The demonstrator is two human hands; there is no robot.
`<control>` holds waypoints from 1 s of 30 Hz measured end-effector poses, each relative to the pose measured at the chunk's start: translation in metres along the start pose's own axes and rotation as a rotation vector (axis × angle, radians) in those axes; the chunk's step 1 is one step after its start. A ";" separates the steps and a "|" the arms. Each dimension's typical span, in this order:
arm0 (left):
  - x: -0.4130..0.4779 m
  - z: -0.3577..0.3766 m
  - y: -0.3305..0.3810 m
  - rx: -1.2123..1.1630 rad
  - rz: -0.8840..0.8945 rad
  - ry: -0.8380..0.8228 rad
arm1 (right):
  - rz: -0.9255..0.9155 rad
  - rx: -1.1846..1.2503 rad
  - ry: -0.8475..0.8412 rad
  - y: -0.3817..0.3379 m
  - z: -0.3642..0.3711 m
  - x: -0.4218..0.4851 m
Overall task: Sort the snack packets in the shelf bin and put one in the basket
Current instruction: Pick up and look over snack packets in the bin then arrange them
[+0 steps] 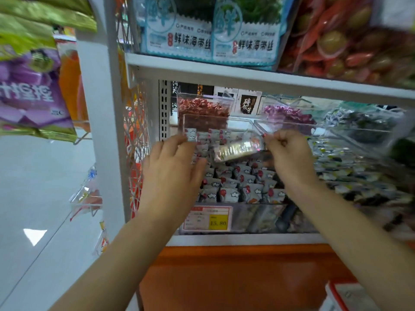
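both hands are in the shelf bin (258,221), over the grey snack packets (233,187) heaped behind its clear front wall. the left hand (173,169) lies open with straight fingers on the packets at the far left edge. the right hand (289,156) is curled, gripping the right end of a long silvery packet (238,150) held tilted above the heap. clear upper bins (202,120) overhang the far side, close above the fingertips. a white post (96,131) bounds the left, with open aisle floor (33,198) beyond it. a red-rimmed container (336,295) sits near right, well apart from the hands.
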State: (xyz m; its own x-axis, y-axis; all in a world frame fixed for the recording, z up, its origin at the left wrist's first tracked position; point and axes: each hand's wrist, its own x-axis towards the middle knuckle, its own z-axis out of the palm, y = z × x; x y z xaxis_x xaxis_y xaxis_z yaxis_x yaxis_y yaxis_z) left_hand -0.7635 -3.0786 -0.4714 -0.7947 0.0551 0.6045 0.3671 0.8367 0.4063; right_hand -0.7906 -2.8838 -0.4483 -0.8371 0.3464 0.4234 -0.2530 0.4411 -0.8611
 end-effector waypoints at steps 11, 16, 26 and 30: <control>-0.030 -0.009 0.026 -0.760 -0.244 -0.247 | 0.178 0.462 -0.105 -0.002 -0.038 -0.071; -0.031 -0.012 0.024 -1.135 -0.544 -0.281 | 0.260 0.555 -0.180 0.000 -0.040 -0.075; -0.027 -0.011 0.023 -0.956 -0.515 -0.145 | 0.562 0.852 -0.212 -0.001 -0.038 -0.068; -0.024 -0.013 0.022 -1.124 -0.607 -0.242 | 0.705 1.027 -0.217 -0.003 -0.036 -0.065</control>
State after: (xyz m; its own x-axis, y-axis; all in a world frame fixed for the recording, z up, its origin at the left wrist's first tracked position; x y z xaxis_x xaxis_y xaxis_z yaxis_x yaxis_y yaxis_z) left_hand -0.7296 -3.0683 -0.4681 -0.9991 0.0256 0.0325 0.0285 -0.1427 0.9894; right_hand -0.7180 -2.8782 -0.4633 -0.9808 0.0584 -0.1863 0.1018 -0.6612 -0.7433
